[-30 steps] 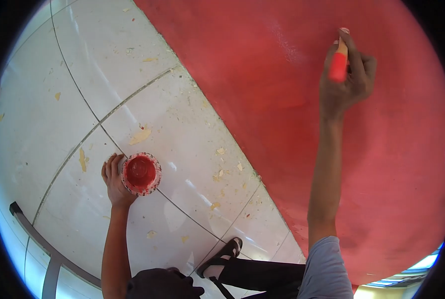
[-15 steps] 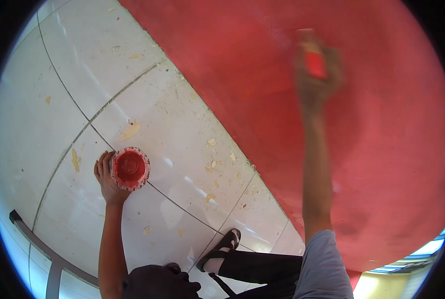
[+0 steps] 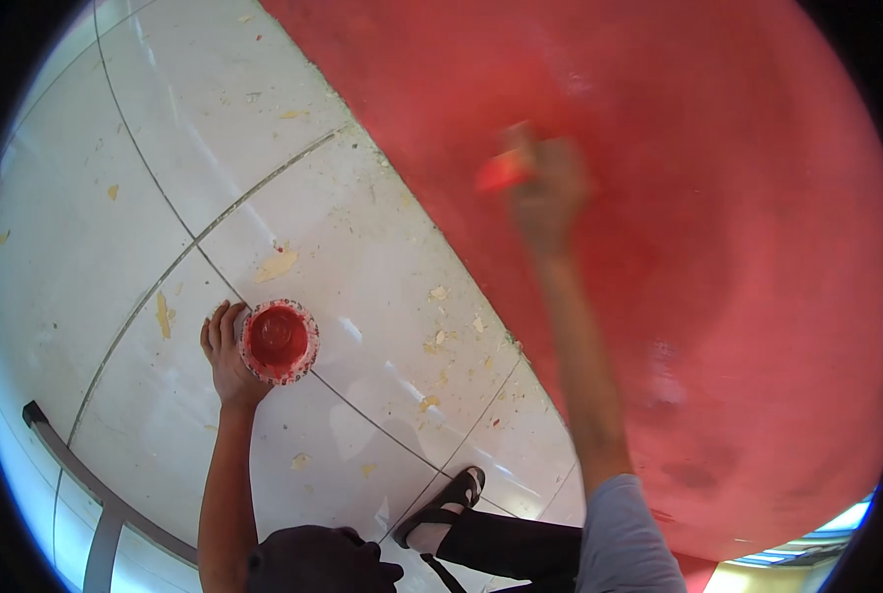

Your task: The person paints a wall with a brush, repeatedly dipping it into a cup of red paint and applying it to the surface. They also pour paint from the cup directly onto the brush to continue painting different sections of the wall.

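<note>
My left hand [image 3: 232, 361] is wrapped around the left side of a round cup [image 3: 280, 342] with red paint inside and smears on its rim. My right hand [image 3: 552, 193], blurred by motion, grips a brush [image 3: 506, 170] with a red part showing at its left side. Behind the brush is a broad red painted wall [image 3: 679, 296], its surface darker and wetter-looking around my hand. How far the bristles touch the wall cannot be made out.
Pale floor tiles [image 3: 145, 395] carry flakes and paint specks. A grey metal frame [image 3: 105, 499] stands at the lower left. My sandalled foot [image 3: 446, 509] is at the bottom, beside a dark rounded object [image 3: 318, 561].
My right hand and the brush have moved left and slightly down across the wall, and the brush has turned. The cup and my left hand appear slightly farther right in view.
</note>
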`<state>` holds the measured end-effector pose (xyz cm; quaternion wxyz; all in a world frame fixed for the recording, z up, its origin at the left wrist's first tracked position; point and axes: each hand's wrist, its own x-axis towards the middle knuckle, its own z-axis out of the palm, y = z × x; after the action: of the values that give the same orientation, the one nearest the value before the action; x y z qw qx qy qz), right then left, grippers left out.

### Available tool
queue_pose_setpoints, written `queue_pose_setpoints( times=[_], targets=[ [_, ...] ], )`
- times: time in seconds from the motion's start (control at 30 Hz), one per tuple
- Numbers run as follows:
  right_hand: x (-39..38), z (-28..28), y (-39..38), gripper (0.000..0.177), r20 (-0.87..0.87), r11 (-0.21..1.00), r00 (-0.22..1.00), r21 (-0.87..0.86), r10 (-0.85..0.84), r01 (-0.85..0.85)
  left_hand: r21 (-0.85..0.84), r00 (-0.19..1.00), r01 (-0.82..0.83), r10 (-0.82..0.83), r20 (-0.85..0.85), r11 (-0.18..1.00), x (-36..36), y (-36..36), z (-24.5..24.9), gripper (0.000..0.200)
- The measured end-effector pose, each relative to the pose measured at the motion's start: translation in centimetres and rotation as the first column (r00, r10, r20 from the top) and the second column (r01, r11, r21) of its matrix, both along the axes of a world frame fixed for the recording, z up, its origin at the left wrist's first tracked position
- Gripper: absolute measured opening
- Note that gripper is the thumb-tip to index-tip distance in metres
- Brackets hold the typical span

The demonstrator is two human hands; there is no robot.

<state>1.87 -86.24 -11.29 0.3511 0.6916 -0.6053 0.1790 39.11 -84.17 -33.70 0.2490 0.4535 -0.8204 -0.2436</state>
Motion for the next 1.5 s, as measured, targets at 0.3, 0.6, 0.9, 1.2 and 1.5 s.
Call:
queue_pose_setpoints(
  times=[0.3,0.6,0.9,1.2,1.5],
  targets=[
    [0.6,-2.5,-2.5,0.017,-0.046,0.996,0.996,0.03,-0.082,0.084,0.008,1.0,-0.003,0.003,-0.008,1.0,-0.1,0.0,0.1,0.052],
    [-0.2,-1.8,-1.6,0.01,0.129,0.996,0.992,0.095,-0.011,-0.001,-0.006,1.0,0.011,-0.011,0.02,1.0,0.2,0.0,0.1,0.054],
    [-0.2,-2.2,1.7,0.025,0.005,0.997,0.997,-0.004,-0.077,0.077,-0.011,1.0,0.015,-0.015,0.019,1.0,0.1,0.0,-0.2,0.053],
    [-0.9,-0.8,2.2,0.009,0.23,0.998,0.971,-0.016,0.059,-0.057,-0.02,1.0,0.02,-0.02,0.011,1.0,0.0,0.0,-0.4,0.058],
    [0.0,-3.4,6.4,0.015,0.121,0.996,0.989,0.044,-0.08,0.075,-0.052,0.999,0.018,-0.017,0.033,0.998,0.1,0.1,-0.8,0.061]
  ],
)
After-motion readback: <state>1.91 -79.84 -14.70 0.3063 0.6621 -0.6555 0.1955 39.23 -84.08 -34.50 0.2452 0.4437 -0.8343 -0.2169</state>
